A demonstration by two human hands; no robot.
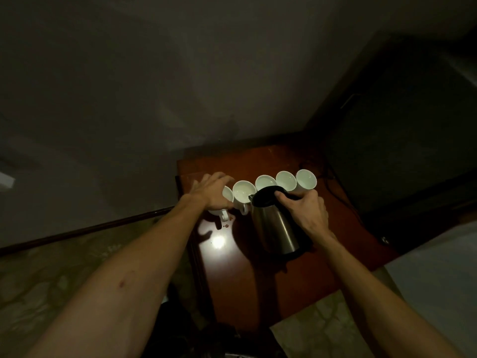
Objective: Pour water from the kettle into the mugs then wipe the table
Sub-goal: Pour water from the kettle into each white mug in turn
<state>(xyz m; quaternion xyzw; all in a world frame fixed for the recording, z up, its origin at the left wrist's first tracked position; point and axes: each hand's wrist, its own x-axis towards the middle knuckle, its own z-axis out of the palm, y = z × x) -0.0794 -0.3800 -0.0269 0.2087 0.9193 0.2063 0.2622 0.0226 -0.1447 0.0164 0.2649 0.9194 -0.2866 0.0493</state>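
Observation:
Several white mugs stand in a row across the far part of a dark red wooden table. My left hand grips the leftmost mug from above, covering most of it. My right hand holds the black handle of a steel kettle. The kettle is tilted to the left, its spout at the rim of the second mug. The other mugs stand to the right, behind the kettle's black lid.
The table is narrow, with a wall behind it and a dark cabinet at the right. A few droplets lie on the wood near the left mug's handle. A black cord runs off the table's far right. Patterned floor lies on both sides.

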